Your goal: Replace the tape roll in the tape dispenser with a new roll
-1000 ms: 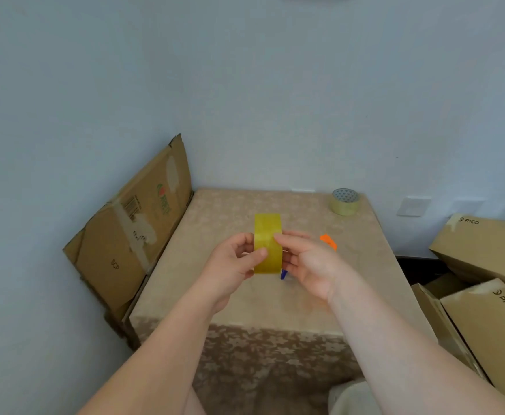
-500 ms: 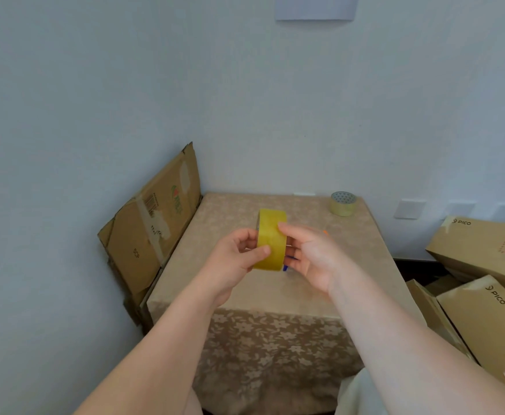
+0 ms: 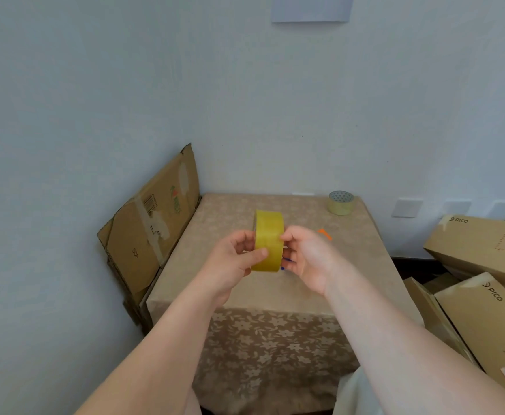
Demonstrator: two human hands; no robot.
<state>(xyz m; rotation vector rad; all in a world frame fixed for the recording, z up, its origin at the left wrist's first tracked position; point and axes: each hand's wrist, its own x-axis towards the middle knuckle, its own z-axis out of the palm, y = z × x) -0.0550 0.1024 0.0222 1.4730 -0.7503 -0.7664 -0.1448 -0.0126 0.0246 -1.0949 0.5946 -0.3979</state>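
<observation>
Hands (image 3: pixel 275 259) grip yellow tape roll (image 3: pixel 268 235); dispenser (image 3: pixel 324 234) mostly hidden.

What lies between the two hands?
The yellow tape roll, held on edge between left hand and right hand, shown in the head view.

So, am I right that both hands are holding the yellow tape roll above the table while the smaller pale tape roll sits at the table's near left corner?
Not quite: the head view shows the smaller pale tape roll at the table's far right corner. Both hands, left and right, do hold the yellow tape roll above it.
</observation>
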